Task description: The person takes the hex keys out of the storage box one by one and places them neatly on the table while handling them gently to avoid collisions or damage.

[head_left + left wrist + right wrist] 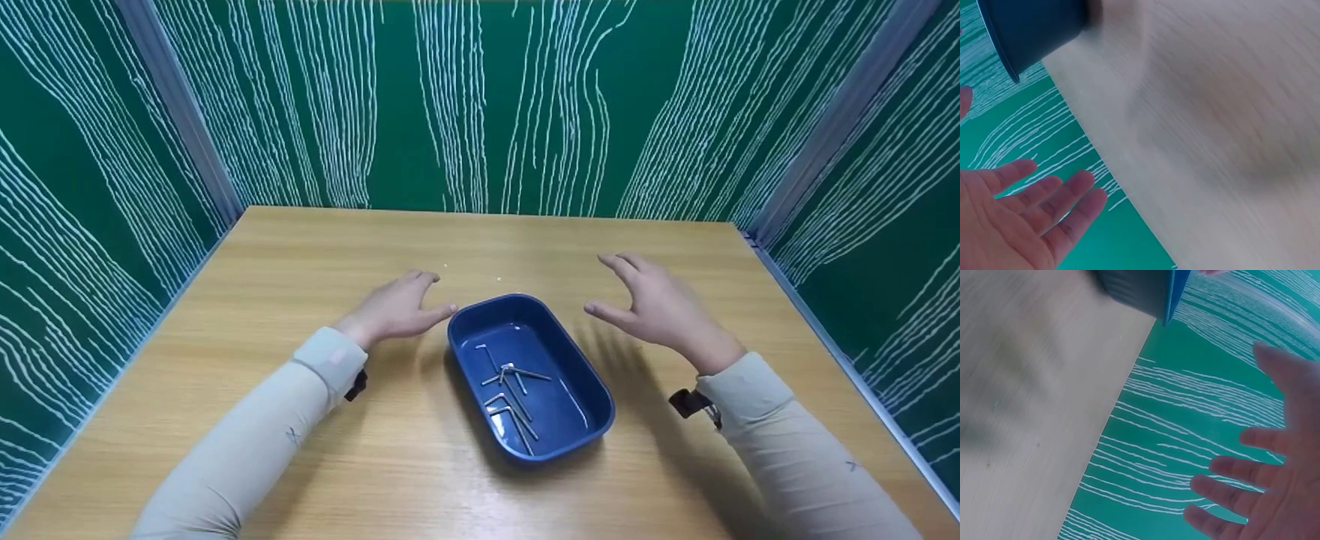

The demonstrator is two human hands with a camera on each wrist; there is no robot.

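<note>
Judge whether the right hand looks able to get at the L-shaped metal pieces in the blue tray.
Probably yes: the right hand holds nothing, and no lid covers the L-shaped metal pieces in the blue tray. Only the tray's side wall stands between.

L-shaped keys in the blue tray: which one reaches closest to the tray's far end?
The L-shaped key uppermost in the head view, its short arm pointing left; the other keys all lie nearer the person.
</note>
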